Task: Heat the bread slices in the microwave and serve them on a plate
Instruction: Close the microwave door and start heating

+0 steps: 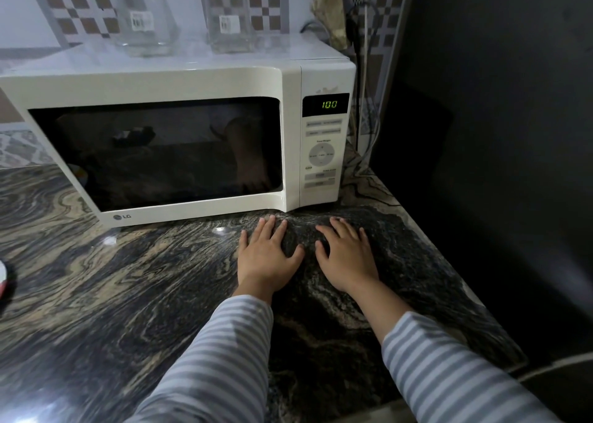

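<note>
A white microwave (199,82) stands on the marbled dark counter (112,278) with its door (154,153) closed. Its green display (329,104) reads 100. The door's dark window shows only reflections, so I cannot tell what is inside. My left hand (268,255) and my right hand (348,255) lie flat, palms down, side by side on the counter just in front of the microwave's right corner. Both hold nothing and their fingers are spread. No bread and no plate can be made out.
Two clear glass containers (146,21) (229,21) stand on top of the microwave. Cables (364,79) hang down the tiled wall at its right. A dark wall (497,134) borders the counter's right edge. A red and white object (4,278) shows at the far left.
</note>
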